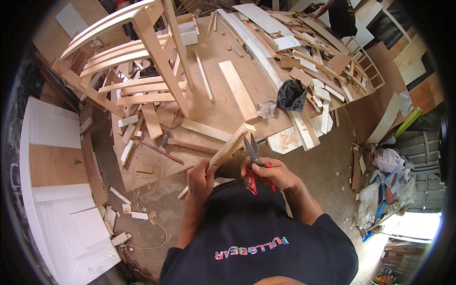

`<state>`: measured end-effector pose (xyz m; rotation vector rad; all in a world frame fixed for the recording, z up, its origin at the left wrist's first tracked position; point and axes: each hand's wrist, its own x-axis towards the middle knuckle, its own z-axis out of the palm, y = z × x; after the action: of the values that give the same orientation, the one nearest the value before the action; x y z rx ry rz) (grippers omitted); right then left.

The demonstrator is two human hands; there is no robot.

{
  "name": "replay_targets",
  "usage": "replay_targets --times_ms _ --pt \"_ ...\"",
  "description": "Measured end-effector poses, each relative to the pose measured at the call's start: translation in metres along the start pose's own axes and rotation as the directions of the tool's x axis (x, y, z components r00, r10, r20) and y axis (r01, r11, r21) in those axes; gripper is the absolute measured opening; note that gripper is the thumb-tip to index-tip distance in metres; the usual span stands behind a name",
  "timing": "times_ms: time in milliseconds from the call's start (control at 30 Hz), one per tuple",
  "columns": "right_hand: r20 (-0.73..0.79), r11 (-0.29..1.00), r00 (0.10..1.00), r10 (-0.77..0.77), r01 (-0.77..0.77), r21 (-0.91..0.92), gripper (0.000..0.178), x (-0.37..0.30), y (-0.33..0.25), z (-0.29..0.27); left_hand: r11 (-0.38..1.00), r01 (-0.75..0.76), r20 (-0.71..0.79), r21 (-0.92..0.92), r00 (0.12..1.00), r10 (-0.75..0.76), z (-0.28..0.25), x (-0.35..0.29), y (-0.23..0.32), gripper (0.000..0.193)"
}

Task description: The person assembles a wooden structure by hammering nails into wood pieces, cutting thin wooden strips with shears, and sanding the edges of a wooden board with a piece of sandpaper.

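Observation:
My left hand is closed around the lower end of a pale wooden strip, which slants up and to the right and looks layered or grooved lengthwise. In my right hand is a pair of scissors with red handles and dark blades. The blades point up, slightly parted, close beside the strip's upper end. Whether they touch the wood I cannot tell. A hammer with a wooden handle lies on the workbench beyond my left hand, near a thin reddish bar.
A wooden frame with curved slats stands at the left of the bench. A black plastic bag sits by long white boards, with a heap of offcuts behind. Cord and scraps lie on the floor. Another person is at the far right.

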<state>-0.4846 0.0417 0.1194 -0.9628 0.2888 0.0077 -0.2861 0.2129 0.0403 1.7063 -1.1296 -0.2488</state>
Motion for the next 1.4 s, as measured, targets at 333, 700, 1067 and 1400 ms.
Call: replay_targets --times_ms 333,700,1067,1400 --pt "-0.296 0.988 0.947 0.123 -0.147 -0.057 0.039 -0.01 0.018 0.01 0.977 -0.143 0.006 0.159 0.99 0.144 -0.009 -0.001 -0.026 0.032" --pt "-0.176 0.999 0.984 0.036 -0.028 0.045 0.041 -0.003 0.029 0.008 0.973 -0.14 0.056 0.182 0.99 0.132 -0.014 0.0 -0.028 0.024" --pt "-0.116 0.976 0.99 -0.074 0.096 0.196 0.044 0.019 0.039 -0.008 1.0 0.021 0.012 0.02 1.0 -0.021 0.017 -0.003 -0.001 0.025" --pt "-0.055 0.889 0.976 -0.213 0.217 0.404 0.042 0.032 0.051 -0.011 0.993 0.113 0.004 -0.046 0.994 -0.113 0.045 -0.002 0.018 0.024"
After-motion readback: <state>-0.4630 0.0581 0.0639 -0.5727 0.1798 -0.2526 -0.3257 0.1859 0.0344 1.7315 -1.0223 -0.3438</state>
